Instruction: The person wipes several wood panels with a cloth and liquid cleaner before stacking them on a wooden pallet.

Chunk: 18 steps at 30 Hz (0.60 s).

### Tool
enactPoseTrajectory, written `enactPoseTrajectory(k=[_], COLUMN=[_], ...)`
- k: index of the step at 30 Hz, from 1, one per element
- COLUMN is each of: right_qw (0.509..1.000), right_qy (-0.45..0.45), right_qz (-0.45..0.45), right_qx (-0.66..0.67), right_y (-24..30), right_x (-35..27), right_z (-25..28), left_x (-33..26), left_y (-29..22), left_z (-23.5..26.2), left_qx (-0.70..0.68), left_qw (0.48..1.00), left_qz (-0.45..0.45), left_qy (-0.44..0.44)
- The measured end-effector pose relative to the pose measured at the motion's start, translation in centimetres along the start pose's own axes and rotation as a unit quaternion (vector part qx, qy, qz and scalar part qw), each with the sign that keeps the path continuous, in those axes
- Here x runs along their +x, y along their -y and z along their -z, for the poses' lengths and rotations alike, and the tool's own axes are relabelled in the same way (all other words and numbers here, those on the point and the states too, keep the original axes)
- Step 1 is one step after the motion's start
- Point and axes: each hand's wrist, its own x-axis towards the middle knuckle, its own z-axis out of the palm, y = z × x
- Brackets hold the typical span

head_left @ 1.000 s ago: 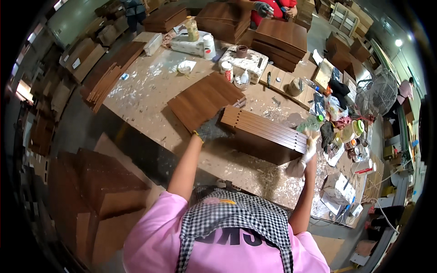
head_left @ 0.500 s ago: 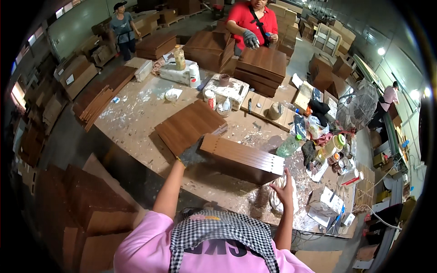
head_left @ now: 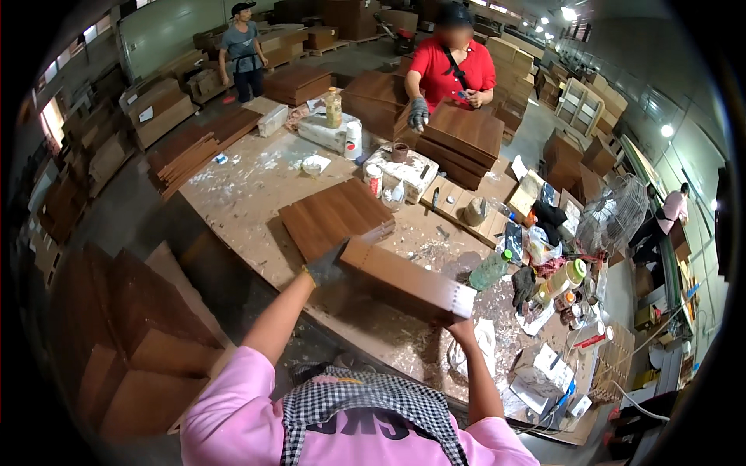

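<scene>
Between my hands is a long brown wooden box-shaped piece (head_left: pixel 404 273), tilted, with a row of small marks along its edges. I cannot tell whether it is one box or several boards together. My left hand (head_left: pixel 329 266), in a dark grey glove, grips its left end. My bare right hand (head_left: pixel 460 329) is closed at the lower right corner, its fingers partly hidden by the piece. Just beyond lies a short stack of brown wooden panels (head_left: pixel 336 217) on the paint-spotted workbench (head_left: pixel 256 233). A crumpled white cloth (head_left: pixel 478 349) lies beside my right forearm.
A green plastic bottle (head_left: pixel 491 272), dark gloves (head_left: pixel 523 284) and jars crowd the bench's right side, near a large fan (head_left: pixel 614 213). Across the bench a person in red (head_left: pixel 454 74) stands by stacked panels (head_left: pixel 460 147). Large brown boards (head_left: pixel 148 342) stand at lower left.
My right hand has gone from open beside the piece to closed on its right end. The piece has tipped. The person in red has lowered a gloved hand to the panels.
</scene>
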Motion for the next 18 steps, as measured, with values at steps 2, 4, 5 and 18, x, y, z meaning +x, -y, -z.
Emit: enactPoseTrajectory(k=[2, 4, 5, 18], right_qw=[0.999, 0.991, 0.978, 0.845], right_qy=[0.039, 0.065, 0.11, 0.368], right_qz=[-0.019, -0.001, -0.024, -0.31], right_qx=[0.007, 0.114, 0.177, 0.234], right_y=[2.0, 6.6, 9.6, 23.1], right_x=[0.4, 1.3, 1.4, 2.3], right_z=[3.3, 3.8, 3.9, -9.3], left_x=[2.1, 1.1, 0.5, -22.8], left_y=[-7.6, -13.9, -16.0, -15.6], left_z=[0.0, 2.7, 3.5, 11.7], left_qx=[-0.079, -0.112, -0.109, -0.276], left_qw=[0.993, 0.964, 0.951, 0.873], left_qz=[0.087, 0.24, 0.288, 0.336], left_qy=[0.015, 0.001, -0.008, -0.223])
